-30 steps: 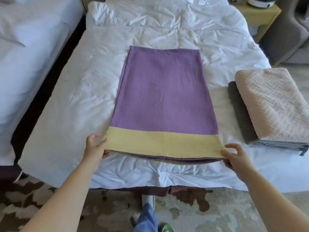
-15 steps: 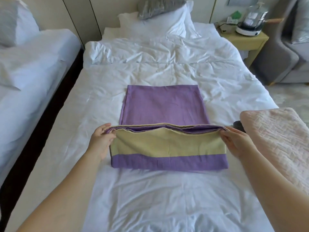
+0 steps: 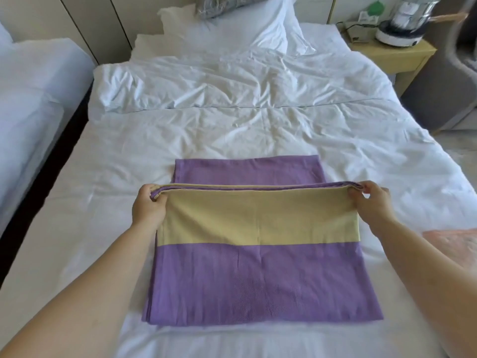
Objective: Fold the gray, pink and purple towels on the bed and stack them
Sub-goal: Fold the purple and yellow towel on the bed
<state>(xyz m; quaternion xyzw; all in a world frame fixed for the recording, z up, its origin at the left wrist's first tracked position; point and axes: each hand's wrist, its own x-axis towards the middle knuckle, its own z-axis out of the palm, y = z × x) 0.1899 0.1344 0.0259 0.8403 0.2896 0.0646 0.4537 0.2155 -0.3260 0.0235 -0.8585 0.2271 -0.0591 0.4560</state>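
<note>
Purple towel (image 3: 258, 280), yellow-banded, lying on bed (image 3: 232, 135): banded end, at the foot a second ago, now carried nearly to the far edge, corners pinched by fingers of left hand (image 3: 148, 208) and right hand (image 3: 371, 202); fold almost complete, stacking pending.

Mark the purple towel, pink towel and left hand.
purple towel (image 3: 258, 280): head view, lower purple panel.
pink towel (image 3: 454, 241): head view, corner at right edge.
left hand (image 3: 148, 208): head view, back of the hand.
</note>
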